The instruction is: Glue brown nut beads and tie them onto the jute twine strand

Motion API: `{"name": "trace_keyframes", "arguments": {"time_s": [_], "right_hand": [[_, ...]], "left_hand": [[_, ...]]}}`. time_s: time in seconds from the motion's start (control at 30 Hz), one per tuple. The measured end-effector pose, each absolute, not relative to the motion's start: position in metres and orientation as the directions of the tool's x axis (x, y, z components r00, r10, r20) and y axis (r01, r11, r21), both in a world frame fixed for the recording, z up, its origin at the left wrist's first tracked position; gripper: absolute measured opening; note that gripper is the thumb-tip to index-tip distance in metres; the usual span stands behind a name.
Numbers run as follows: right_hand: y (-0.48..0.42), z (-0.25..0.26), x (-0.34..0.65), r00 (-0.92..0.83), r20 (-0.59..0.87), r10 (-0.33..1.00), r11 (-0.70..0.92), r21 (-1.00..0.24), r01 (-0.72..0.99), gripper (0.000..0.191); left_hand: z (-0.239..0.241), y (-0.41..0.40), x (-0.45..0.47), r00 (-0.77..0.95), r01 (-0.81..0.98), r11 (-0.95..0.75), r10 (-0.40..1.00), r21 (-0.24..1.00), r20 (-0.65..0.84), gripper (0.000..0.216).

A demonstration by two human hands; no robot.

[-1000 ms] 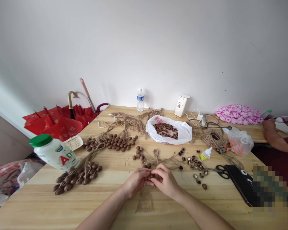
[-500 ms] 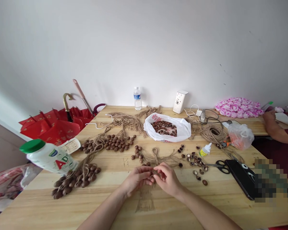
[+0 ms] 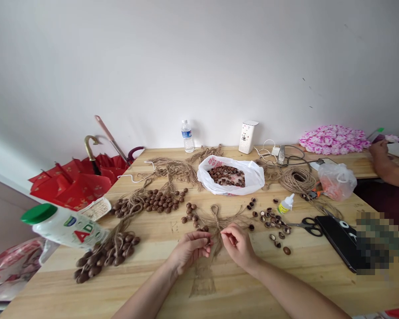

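Note:
My left hand [image 3: 191, 248] is closed, its thumb and fingers pinched around a small brown nut shell that is mostly hidden. Just to its right, my right hand [image 3: 238, 246] has its fingers curled together beside the twine strands; whether a strand is between its fingertips I cannot make out. Between and beyond both hands lies a looped twine bundle [image 3: 215, 215] with loose strands fanned to either side. Brown round nut shells [image 3: 190, 212] sit at the strands' left ends. Open half shells [image 3: 269, 217] lie scattered to the right, near a small glue bottle [image 3: 286, 204].
A white plastic bag [image 3: 254, 177] of shells stands behind the bundle. Scissors [image 3: 310, 227], a dark phone [image 3: 335, 241] and a twine coil [image 3: 297, 179] lie right. Finished-looking shell clusters [image 3: 119, 250] and a green-lidded bottle [image 3: 64, 226] are left. Another person's arm [image 3: 387, 161] rests far right.
My right hand has moved slightly right, away from my left hand, opening a gap where the twine shows. The left hand keeps its pinch. The view has shifted slightly.

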State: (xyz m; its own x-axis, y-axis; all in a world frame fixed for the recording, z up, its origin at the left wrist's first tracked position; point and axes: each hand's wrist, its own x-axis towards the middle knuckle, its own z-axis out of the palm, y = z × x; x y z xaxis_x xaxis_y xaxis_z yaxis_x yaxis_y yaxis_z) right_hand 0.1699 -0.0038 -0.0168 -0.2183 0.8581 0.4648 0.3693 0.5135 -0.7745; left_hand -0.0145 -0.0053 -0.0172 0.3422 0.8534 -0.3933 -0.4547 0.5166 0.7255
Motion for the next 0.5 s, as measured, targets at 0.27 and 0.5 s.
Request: {"name": "trace_keyframes", "arguments": {"time_s": [0.27,0.5], "right_hand": [[-0.0049,-0.018,0.1728,-0.235,0.454,0.859,0.51,-0.786,0.348,0.015],[-0.0055,-0.018,0.1757,-0.238,0.45,0.86,0.508,-0.789,0.345,0.017]], "left_hand": [[-0.0172,-0.0041,-0.0141,0.33,-0.482,0.511,0.858,0.712,-0.392,0.018],[-0.0173,-0.0029,-0.0177,0.355,-0.485,0.546,0.837,0.683,-0.417,0.016]]}}
